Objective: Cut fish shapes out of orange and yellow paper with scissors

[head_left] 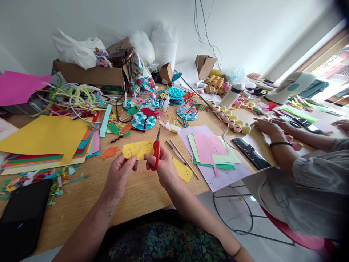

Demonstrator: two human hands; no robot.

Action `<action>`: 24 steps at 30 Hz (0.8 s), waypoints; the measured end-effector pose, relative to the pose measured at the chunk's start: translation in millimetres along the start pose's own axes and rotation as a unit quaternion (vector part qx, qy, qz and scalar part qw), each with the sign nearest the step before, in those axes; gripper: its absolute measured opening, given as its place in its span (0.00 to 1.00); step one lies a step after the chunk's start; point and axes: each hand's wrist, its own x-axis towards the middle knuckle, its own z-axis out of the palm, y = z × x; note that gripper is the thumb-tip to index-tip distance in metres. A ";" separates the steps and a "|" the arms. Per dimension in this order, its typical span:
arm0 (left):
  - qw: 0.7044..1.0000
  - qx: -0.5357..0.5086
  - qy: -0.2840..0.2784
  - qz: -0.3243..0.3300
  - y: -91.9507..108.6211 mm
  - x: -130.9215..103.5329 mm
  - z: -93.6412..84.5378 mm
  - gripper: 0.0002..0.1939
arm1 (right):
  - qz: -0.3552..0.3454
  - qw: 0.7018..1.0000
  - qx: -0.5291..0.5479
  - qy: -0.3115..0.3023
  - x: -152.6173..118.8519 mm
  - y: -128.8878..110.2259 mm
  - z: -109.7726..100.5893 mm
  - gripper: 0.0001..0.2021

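Observation:
A strip of yellow paper (138,148) with a fish drawn on it is held up over the table's front part. My left hand (121,168) pinches its lower left edge between thumb and fingers. At its right end, my right hand (163,165) grips the paper's edge and also carries red-handled scissors (156,154), their dark blades pointing up and away. Left of the strip lies an orange paper fish (109,153). Beside my right wrist rests another yellow piece (183,170) with a drawn fish, next to a pen (174,149) and a thin wooden stick (188,162).
Stacked coloured paper (43,138) and paper scraps (65,182) lie at left, near a black tablet (25,214). Decorated blue discs (143,122) and a glue bottle (173,128) stand ahead. At right are pastel sheets (209,147), a phone (251,153) and another person's hands (268,127).

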 end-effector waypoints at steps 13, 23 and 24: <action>0.998 -0.042 0.049 -0.007 11.4 6.2 -3.9 0.04 | 0.062 0.976 -0.191 -0.080 -24.5 -4.1 -29.8 0.14; 0.996 -0.050 0.042 -0.069 20.5 2.3 8.5 0.06 | 0.114 0.910 -0.358 -0.175 -48.0 -3.0 -28.3 0.15; 0.995 -0.048 0.042 -0.072 21.2 1.8 9.1 0.06 | 0.112 0.912 -0.355 -0.174 -46.2 -3.4 -26.5 0.15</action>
